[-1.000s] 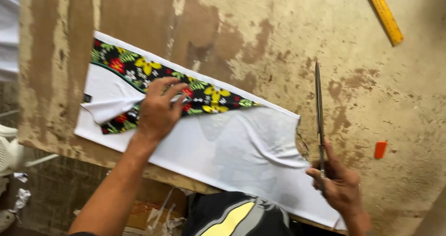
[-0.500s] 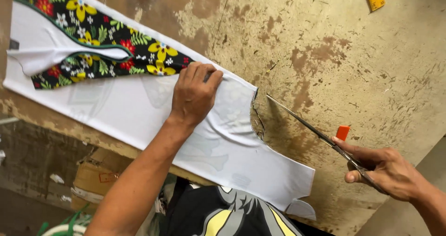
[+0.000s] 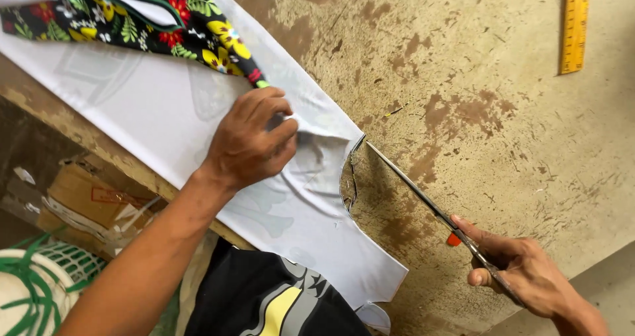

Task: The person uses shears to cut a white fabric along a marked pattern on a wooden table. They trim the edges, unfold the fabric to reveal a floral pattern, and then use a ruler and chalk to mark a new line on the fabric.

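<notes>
Nearest us, our right hand (image 3: 522, 273) is curled tight around the handles of the scissors (image 3: 430, 207), index finger laid along them; the blades lie together, and their tip reaches up-left to the curved cut edge of the white cloth (image 3: 291, 210). An orange chalk (image 3: 454, 239) sits on the tabletop (image 3: 476, 111) just beside that hand. Our left hand (image 3: 250, 141) presses down on the cloth, fingers bent and pinching a small fold by the notch, left of the scissor tip. Above it a black floral strip (image 3: 165, 18) lies over the cloth. Farthest off, a yellow ruler (image 3: 574, 25) rests at the top right. Compared with half a second ago, the scissors' tip has come closer to the cut, and our left hand has bunched up.
</notes>
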